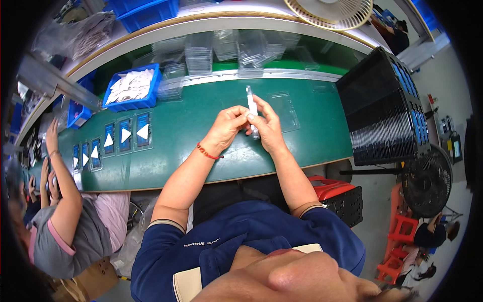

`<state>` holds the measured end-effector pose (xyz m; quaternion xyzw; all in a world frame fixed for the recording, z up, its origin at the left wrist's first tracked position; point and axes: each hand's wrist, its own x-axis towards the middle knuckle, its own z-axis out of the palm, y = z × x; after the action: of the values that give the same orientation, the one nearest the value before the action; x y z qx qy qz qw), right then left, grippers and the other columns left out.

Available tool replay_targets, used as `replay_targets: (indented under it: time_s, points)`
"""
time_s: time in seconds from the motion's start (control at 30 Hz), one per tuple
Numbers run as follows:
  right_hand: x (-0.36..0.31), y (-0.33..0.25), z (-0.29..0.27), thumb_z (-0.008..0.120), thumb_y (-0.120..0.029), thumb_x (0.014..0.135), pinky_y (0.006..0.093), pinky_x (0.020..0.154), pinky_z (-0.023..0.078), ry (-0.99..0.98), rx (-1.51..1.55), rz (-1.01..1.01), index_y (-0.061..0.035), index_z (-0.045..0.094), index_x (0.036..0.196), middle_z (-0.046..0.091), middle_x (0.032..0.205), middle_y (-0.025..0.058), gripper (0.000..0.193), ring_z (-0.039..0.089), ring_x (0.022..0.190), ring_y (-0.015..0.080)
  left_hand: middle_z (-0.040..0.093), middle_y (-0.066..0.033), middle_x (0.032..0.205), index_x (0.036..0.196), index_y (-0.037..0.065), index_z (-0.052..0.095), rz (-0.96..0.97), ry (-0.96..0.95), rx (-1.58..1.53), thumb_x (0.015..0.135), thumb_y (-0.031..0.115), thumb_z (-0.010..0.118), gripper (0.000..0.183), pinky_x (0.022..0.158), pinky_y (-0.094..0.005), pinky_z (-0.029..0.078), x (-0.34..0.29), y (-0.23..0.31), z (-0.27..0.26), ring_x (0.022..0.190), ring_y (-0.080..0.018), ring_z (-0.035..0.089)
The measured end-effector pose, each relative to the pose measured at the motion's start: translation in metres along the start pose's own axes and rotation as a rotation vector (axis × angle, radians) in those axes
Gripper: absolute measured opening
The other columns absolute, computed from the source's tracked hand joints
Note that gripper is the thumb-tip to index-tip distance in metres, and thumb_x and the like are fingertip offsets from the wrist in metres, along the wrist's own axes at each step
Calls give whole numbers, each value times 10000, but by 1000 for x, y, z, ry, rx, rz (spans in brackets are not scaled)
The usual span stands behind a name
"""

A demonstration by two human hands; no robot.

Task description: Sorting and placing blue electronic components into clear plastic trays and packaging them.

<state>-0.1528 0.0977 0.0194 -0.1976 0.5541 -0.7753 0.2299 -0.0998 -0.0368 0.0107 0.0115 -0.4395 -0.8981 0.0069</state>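
Note:
Over the green table, both my hands meet at a narrow clear plastic piece with a white strip (252,106), which looks like a tray seen edge-on. My right hand (267,127) is closed around it, with fingers behind and thumb in front. My left hand (225,129), with a red bracelet at the wrist, pinches at its left side; the fingertips partly hide each other there. Flat on the table just right of my hands lies a clear plastic tray (288,111). To the left, several clear trays with dark blue contents (143,132) stand in a row, each bearing a white triangle.
A blue bin (132,105) of white pieces sits at the back left. Stacks of clear trays (199,59) line the table's back edge. Stacked black trays (378,118) rise at the right, beside a black fan (427,183). A co-worker's arm (65,176) reaches over the table's left end.

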Motion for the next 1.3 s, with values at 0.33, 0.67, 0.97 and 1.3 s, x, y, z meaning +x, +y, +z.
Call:
replay_targets:
  time_s: [0.33,0.67,0.97,1.3]
  points:
    - [4,5,-10,676,-109,814,241,611,520,126,-78,7,-52,439,1322,481,1225,129,563,604,851,161,598,-31,780,844,45,612,-35,114,56,872,133,603,94,705,-283,473,3,16,-19,730,-126,561]
    - [36,-17,-90,647,-89,732,448,935,414,379,-1161,-722,-36,568,1120,535,1129,223,399,512,1074,390,576,-1,753,811,72,615,-212,459,419,832,164,615,95,536,-239,471,-24,65,-61,672,-103,560]
    - [59,-43,-242,614,-119,804,420,938,343,439,-1768,-460,-100,626,986,592,1083,104,183,495,1143,294,622,-41,659,812,1,658,-97,645,1112,817,207,658,206,548,-268,442,-16,49,-54,587,-106,554]
    - [6,-24,-142,691,-248,757,395,695,416,429,-1633,-537,-83,641,743,610,737,81,173,576,740,276,649,-83,692,838,9,670,40,574,1272,802,198,666,192,601,-308,473,-15,44,-43,627,-171,608]
